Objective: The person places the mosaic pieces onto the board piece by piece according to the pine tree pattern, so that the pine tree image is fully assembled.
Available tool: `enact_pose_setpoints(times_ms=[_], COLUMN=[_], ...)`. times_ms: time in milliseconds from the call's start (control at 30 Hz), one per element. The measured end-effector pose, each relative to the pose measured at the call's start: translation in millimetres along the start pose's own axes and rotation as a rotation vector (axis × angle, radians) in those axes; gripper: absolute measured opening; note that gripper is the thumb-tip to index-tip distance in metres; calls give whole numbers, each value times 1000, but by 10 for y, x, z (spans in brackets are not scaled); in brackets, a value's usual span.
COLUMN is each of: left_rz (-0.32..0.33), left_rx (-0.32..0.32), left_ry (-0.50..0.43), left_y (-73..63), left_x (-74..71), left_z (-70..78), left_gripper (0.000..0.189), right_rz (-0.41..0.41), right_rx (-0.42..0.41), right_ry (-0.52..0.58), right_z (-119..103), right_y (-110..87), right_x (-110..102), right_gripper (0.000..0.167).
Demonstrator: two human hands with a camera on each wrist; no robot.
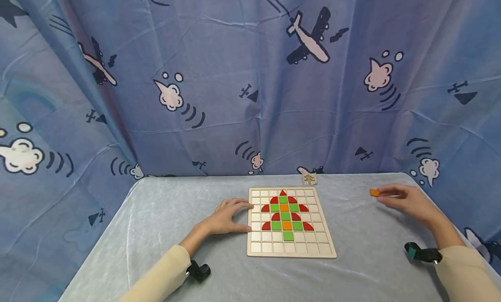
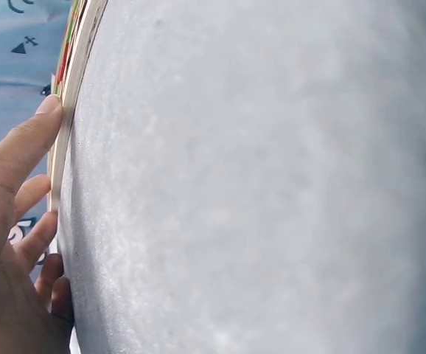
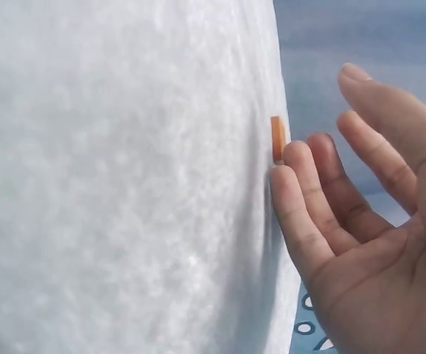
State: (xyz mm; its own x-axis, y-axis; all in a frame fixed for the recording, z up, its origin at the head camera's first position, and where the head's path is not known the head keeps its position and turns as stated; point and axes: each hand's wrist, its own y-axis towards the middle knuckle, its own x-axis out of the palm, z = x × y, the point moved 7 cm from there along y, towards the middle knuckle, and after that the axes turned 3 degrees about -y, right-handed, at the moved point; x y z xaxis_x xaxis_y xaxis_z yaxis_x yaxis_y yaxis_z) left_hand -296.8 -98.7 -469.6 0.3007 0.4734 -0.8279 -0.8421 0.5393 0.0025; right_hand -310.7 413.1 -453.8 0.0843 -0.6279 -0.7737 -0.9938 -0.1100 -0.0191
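A square wooden grid board [image 1: 266,247] lies on the table with red, green and orange tiles forming a tree shape in its cells. My left hand [image 1: 227,217] rests at the board's left edge, thumb and fingers spread along it; in the left wrist view the thumb [image 2: 32,140] touches the board's side. Well to the right of the board lies a single orange tile [image 1: 374,192]. My right hand [image 1: 409,204] is beside that tile, fingertips close to it. In the right wrist view the thumb stands apart from the orange tile [image 3: 278,139], and nothing is pinched.
Behind the board's top edge lies a small patterned square [image 1: 309,178], its details too small to read. A pale grey cloth [image 1: 168,206] covers the table. Blue printed curtains [image 1: 219,89] hang behind and at the sides. A black camera mount [image 1: 198,271] sits on each wrist.
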Motion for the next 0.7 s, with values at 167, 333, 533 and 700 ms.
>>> enact_pose_setpoints(times_ms=[167, 333, 533, 700], left_rz=[0, 1, 1, 1], left_rx=[3, 3, 4, 2], left_ry=[-4, -6, -5, -7], left_y=[-2, -4, -4, -2], left_x=[1, -2, 0, -3], left_z=[7, 6, -7, 0], left_gripper=[69, 69, 68, 68], right_rz=[18, 49, 82, 73], right_rx=[21, 4, 5, 10], right_ry=[-18, -29, -61, -65], right_z=[84, 101, 92, 125], right_y=[46, 103, 177, 250], right_x=[-26, -54, -64, -57], right_gripper=[62, 62, 64, 66])
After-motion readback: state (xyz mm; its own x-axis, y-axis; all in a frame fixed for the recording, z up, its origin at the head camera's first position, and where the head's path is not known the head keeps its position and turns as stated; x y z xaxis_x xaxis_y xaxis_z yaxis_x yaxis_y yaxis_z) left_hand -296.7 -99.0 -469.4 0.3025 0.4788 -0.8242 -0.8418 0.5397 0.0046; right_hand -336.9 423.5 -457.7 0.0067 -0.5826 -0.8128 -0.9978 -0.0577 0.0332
